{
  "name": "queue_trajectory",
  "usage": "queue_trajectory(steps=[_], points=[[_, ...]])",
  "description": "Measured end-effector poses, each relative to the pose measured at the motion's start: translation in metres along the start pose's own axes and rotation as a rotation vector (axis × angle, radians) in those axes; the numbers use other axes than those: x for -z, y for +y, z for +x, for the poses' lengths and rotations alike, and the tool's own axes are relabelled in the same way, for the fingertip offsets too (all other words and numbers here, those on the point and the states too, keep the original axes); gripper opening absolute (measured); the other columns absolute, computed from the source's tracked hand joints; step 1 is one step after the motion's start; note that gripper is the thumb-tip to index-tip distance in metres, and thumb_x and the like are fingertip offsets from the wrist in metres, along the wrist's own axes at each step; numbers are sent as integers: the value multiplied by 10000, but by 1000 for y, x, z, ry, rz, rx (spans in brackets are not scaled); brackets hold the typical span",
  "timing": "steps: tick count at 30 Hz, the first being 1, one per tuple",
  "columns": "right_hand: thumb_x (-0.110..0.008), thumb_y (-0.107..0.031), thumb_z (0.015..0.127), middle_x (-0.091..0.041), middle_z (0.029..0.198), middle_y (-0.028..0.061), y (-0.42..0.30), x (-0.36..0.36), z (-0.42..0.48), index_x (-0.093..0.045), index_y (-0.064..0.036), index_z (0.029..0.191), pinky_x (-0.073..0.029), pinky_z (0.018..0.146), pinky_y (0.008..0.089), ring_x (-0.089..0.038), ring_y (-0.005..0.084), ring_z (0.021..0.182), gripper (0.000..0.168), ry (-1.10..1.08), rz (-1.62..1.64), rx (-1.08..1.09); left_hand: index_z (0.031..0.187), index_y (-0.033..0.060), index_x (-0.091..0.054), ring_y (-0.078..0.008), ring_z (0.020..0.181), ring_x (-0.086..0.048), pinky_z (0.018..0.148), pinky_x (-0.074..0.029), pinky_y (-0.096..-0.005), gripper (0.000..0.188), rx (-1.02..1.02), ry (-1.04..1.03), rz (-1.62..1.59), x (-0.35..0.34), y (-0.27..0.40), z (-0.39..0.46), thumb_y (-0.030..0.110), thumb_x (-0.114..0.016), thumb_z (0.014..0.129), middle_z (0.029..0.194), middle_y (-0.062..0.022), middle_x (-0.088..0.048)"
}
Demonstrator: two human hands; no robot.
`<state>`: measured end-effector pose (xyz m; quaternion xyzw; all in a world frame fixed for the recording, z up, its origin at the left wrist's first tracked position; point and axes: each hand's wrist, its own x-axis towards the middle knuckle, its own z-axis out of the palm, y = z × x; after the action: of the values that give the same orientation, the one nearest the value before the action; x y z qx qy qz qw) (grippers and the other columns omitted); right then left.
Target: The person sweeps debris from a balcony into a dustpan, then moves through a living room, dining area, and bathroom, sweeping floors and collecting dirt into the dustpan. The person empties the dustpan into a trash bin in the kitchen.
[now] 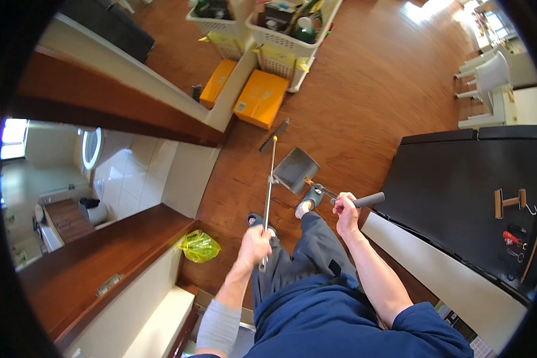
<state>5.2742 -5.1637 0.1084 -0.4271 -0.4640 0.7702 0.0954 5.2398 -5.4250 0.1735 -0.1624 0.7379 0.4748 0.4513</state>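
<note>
My left hand (254, 244) is wrapped around the metal pole of a long-handled broom (269, 192). Its dark brush head (274, 134) rests on the wood floor, just short of an orange cardboard box. In my right hand (347, 214) is the handle of a long-handled dustpan (296, 170), gripped below the grey foam grip (369, 199). The dustpan's grey scoop is low over the floor in front of my slippered feet, right of the broom pole. Whether the scoop touches the floor is hard to tell.
White plastic baskets (281, 36) with bottles stand behind the orange box (262, 99), beside a mirror (174, 53). A yellow plastic bag (199, 246) sits by the bathroom door frame (116, 264). On the right, a black fridge (456, 179) borders the floor; a white chair (491, 74) stands farther off.
</note>
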Motion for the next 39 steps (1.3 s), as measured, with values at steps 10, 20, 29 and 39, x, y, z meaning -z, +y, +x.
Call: queue_trajectory(steps=[10, 20, 29, 39], points=[[-534, -79, 711, -473, 591, -9, -25, 16, 104, -478, -117, 635, -321, 462, 237, -417, 87, 502, 101, 107, -15, -3, 671, -71, -565, -246, 465, -589, 476, -481, -380, 237, 47, 0, 129, -71, 89, 151, 114, -453, 769, 552, -169, -593], [-539, -122, 814, -473, 580, -1, -38, 49, 135, -472, -114, 638, -331, 463, 242, -417, 86, 488, 189, 85, 48, -22, 735, 30, -564, -150, 387, -493, 368, -412, -302, 214, 129, -191, 67, -96, 64, 62, 187, -520, 874, 525, -60, -546], [-516, -19, 740, -458, 663, 3, -136, 99, 99, -470, -97, 691, -390, 487, 231, -458, 96, 585, 103, 157, 392, 17, 1019, -4, -561, -55, 422, -451, 365, -374, -201, 227, 32, -218, -62, -87, 177, -23, 180, -589, 888, 540, 0, -505], [-513, -3, 706, -457, 628, 3, -271, 77, 144, -452, -106, 655, -407, 476, 240, -476, 105, 547, 129, 376, 485, 154, 698, 70, -513, -91, 402, -452, 367, -394, -243, 194, -155, -299, 61, -116, 376, 102, 144, -537, 876, 538, -11, -515]])
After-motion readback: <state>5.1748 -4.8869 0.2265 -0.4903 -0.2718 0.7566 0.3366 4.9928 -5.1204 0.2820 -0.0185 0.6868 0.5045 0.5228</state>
